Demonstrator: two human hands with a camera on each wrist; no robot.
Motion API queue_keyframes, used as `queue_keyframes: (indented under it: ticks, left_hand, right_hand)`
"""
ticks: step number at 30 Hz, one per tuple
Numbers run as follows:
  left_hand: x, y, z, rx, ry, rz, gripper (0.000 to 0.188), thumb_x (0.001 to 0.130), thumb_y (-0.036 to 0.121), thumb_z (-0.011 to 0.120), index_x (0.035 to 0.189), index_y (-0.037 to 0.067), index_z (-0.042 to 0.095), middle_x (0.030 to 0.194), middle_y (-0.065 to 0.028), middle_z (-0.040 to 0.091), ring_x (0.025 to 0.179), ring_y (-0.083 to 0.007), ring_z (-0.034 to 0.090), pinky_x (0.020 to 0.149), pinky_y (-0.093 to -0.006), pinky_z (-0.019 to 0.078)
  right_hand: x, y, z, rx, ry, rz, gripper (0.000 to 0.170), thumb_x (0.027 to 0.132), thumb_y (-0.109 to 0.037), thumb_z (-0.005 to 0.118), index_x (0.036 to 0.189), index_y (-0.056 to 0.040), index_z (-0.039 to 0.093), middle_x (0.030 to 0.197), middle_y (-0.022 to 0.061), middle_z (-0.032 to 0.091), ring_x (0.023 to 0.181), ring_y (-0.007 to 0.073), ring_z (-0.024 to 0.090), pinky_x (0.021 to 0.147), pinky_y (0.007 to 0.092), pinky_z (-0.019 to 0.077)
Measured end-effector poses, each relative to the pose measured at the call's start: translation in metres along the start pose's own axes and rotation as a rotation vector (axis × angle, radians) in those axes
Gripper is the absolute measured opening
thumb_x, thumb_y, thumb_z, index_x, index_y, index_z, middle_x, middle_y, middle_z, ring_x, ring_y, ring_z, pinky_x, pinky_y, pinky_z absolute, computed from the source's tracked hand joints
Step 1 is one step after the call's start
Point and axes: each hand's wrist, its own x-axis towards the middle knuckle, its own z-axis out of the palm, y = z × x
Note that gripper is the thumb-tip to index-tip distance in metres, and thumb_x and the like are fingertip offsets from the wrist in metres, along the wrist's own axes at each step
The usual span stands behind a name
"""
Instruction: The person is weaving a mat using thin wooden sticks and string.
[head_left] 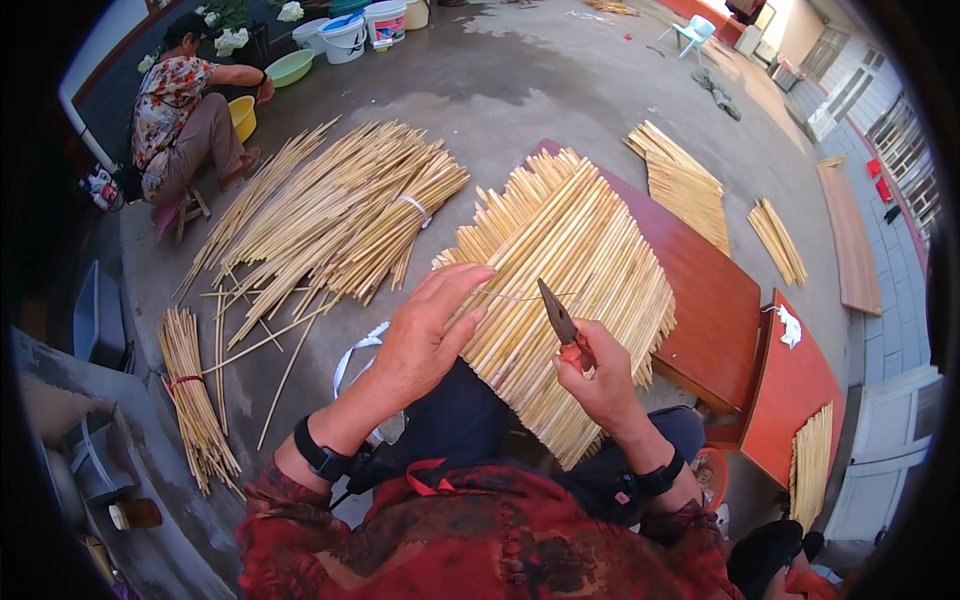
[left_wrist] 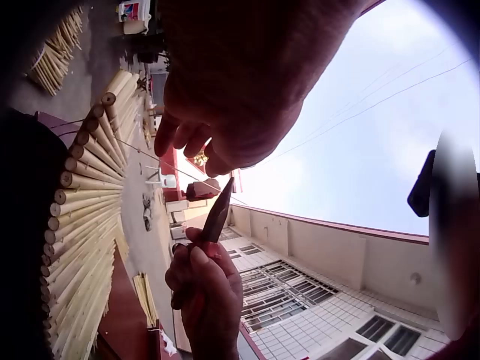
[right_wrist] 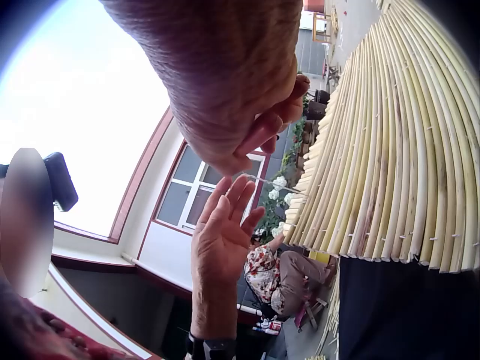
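A mat of pale reed stalks [head_left: 600, 250], bound side by side, slants across the person's lap and onto a red-brown board. The right hand [head_left: 605, 375] grips pliers [head_left: 558, 315] with orange-red handles, their dark jaws pointing up and away over the mat. Beside the mat's left edge, the left hand [head_left: 425, 320] is raised with fingers extended and thumb apart. A thin wire [head_left: 510, 297] runs from near its fingertips towards the pliers' tip. In the right wrist view that left hand [right_wrist: 221, 240] shows its palm, fingers nearly straight. The right palm hides the pliers' handles partly.
Loose stalks [head_left: 330, 200] spread on the concrete at left, beside a tied bundle [head_left: 195, 400]. Red-brown boards [head_left: 710, 310] lie at right, with smaller mats [head_left: 690, 190] beyond. Another person [head_left: 185, 120] sits far left near basins [head_left: 290, 68] and buckets [head_left: 343, 40].
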Motion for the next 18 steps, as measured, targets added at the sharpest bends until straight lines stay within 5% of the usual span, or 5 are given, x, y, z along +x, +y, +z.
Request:
queue_keyframes:
  ticks: [3,7,11,14,18]
  left_hand:
    - [0.019,-0.016,0.014,0.064,-0.214,-0.073,0.026,0.086,0.005,0.06,0.111,0.001,0.06,0.102,-0.0101,0.063,0.086,-0.0149,0.058,0.076,-0.0272,0.0467]
    - [0.024,-0.033,0.023,-0.043,-0.095,-0.061,0.014,0.09,0.007,0.056,0.093,-0.004,0.064,0.077,-0.0035,0.061,0.069,-0.0087,0.055,0.068,-0.0227,0.0445]
    - [0.017,-0.056,0.005,-0.065,-0.061,-0.134,0.017,0.094,0.013,0.053,0.096,0.0,0.063,0.072,-0.0019,0.057,0.069,-0.0078,0.053,0.069,-0.0216,0.0431]
    - [0.007,-0.077,-0.001,-0.188,-0.05,-0.19,0.017,0.094,0.013,0.052,0.099,0.0,0.062,0.072,-0.0016,0.055,0.069,-0.0085,0.053,0.069,-0.0223,0.044]
    - [0.002,-0.087,-0.001,-0.217,0.007,-0.226,0.019,0.095,0.016,0.051,0.102,0.0,0.06,0.073,-0.0019,0.055,0.07,-0.0095,0.053,0.07,-0.023,0.0448]
  right_hand:
    - [-0.003,0.003,-0.006,-0.046,0.017,0.009,0.031,0.074,-0.005,0.063,0.104,-0.0015,0.054,0.083,0.0087,0.055,0.069,0.0179,0.058,0.062,0.0278,0.0478]
    - [-0.018,0.003,-0.022,-0.211,0.113,-0.047,0.029,0.071,-0.007,0.062,0.098,-0.0015,0.053,0.088,0.0138,0.056,0.074,0.0274,0.06,0.068,0.0334,0.0492]
    - [-0.077,0.002,-0.062,-0.184,0.351,0.065,0.032,0.072,-0.009,0.064,0.101,-0.0007,0.052,0.086,0.0113,0.054,0.074,0.0229,0.06,0.069,0.0311,0.0485]
    - [-0.145,0.026,-0.096,0.005,0.749,0.368,0.038,0.074,-0.013,0.068,0.105,0.0005,0.05,0.082,0.0063,0.052,0.074,0.0156,0.057,0.068,0.0276,0.0465]
    - [-0.236,0.149,-0.115,-0.188,0.844,0.711,0.036,0.073,-0.015,0.068,0.1,0.0008,0.051,0.079,0.0068,0.055,0.075,0.0147,0.059,0.066,0.0272,0.0466]
